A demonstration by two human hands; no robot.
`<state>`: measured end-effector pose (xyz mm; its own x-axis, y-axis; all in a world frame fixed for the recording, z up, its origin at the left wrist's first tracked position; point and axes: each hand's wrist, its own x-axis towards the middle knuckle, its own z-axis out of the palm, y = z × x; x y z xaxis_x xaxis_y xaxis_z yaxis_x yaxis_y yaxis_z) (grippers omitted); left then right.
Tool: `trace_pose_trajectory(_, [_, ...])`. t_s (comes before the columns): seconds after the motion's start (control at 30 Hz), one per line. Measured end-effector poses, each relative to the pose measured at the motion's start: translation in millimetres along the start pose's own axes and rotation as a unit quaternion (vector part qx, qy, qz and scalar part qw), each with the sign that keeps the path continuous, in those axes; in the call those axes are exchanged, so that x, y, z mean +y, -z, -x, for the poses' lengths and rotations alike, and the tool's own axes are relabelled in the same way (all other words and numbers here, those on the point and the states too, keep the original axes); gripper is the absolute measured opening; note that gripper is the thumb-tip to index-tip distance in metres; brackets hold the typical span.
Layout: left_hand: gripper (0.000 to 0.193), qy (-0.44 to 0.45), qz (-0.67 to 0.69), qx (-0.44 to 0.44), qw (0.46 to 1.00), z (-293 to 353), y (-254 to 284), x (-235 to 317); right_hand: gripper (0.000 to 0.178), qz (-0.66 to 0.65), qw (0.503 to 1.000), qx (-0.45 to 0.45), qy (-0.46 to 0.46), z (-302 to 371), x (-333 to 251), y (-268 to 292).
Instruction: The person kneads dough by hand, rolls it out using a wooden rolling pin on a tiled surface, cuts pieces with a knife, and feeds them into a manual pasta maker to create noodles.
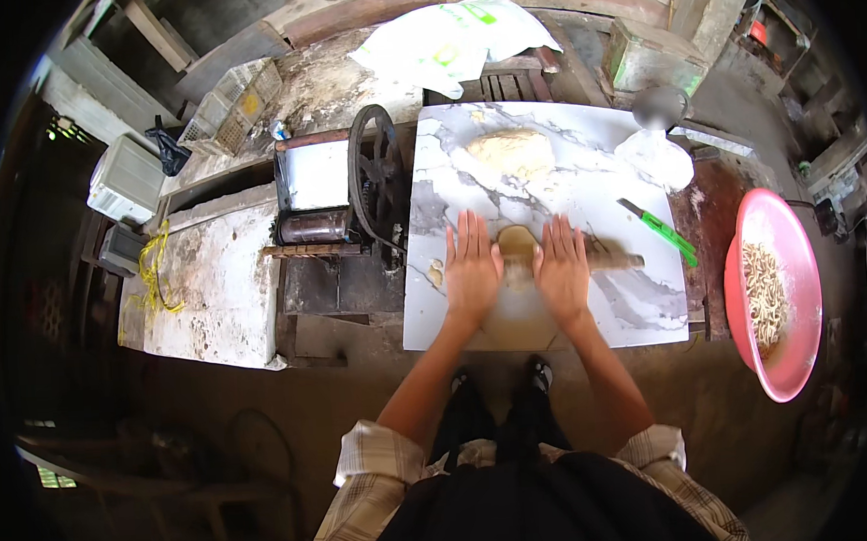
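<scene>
A wooden rolling pin lies crosswise on the white marble-patterned board. My left hand and my right hand rest flat over it, side by side, fingers stretched out and pointing away from me. Between and below the hands, a flattened strip of pale dough runs under the pin toward the board's near edge. Farther back on the same board sits a larger lump of yellowish dough. Small dough scraps lie left of my left hand. The pin's left end is hidden.
Left of the board stands a hand-wheel roller machine. A green-handled cutting tool and a white bag lie at the board's right. Beyond is a pink basin of pale, thin strips. A white sack lies behind.
</scene>
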<state>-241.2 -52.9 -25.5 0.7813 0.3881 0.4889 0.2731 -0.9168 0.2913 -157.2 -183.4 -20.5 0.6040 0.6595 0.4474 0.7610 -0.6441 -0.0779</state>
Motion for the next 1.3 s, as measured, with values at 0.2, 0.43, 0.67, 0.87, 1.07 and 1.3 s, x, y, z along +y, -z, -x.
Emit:
trace_pose_trajectory(0.2, [0.056, 0.012, 0.058, -0.075, 0.995, 53, 42, 28, 0.060, -0.128, 0.989, -0.048, 0.056, 50, 0, 47])
trace_pose_trajectory(0.43, [0.052, -0.059, 0.070, -0.058, 0.994, 50, 46, 10, 0.045, -0.215, 0.958, -0.124, 0.145, 28, 48, 60])
trace_pose_trajectory(0.67, [0.030, 0.000, 0.072, -0.085, 0.994, 48, 43, 10, 0.035, -0.257, 0.943, -0.149, 0.150, 15, 57, 57])
trace_pose_trajectory(0.87, [0.024, 0.135, -0.032, -0.017, 0.990, 27, 26, 45, 0.030, -0.117, 0.993, -0.005, 0.014, 20, 24, 27])
trace_pose_trajectory(1.07, [0.030, 0.185, -0.024, 0.051, 0.981, -17, 7, 31, 0.033, -0.014, 0.998, 0.045, -0.046, -36, 16, 16])
trace_pose_trajectory(1.3, [0.052, 0.165, -0.023, 0.012, 0.986, 16, 9, 34, 0.042, -0.009, 0.999, 0.013, -0.035, -10, 14, 16])
